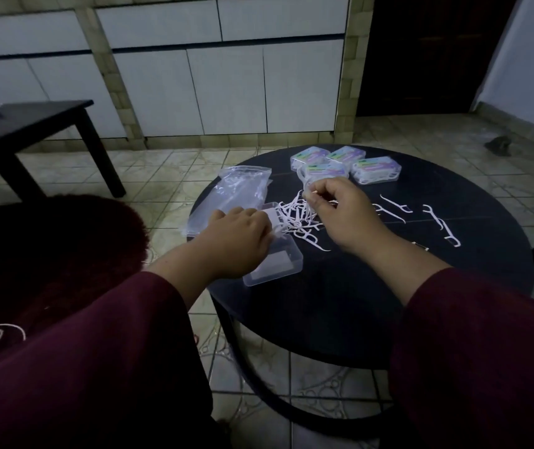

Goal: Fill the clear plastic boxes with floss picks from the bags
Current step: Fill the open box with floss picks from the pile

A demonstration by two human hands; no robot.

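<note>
The left hand point(236, 241) lies palm down over an open clear plastic box point(275, 262) on the round dark table point(453, 280), its fingers curled over the box's far end so that the fingertips are hidden; it appears to hold the box in place. The near half of the box sticks out below the knuckles, toward the person. Just past the left fingertips, and between the two hands, lies a tangled heap of white floss picks point(298, 218), touching the box's far edge. The right hand point(343, 212) hangs over the heap's right side, thumb and forefinger drawn together at the tips and pinching what looks like one pick; the other fingers are folded loosely beneath. Beyond the left fingers, a clear zip bag point(236, 192) lies flat and mostly emptied. Just beyond the right fingertips stand four closed boxes with coloured labels point(343, 163), bunched together and already full of picks. To the right of the right hand a few stray picks point(440, 225) lie apart on the tabletop. Both forearms come out of dark red sleeves point(472, 358). A black side table point(32, 124) stands on the tiled floor, well off to the left.
</note>
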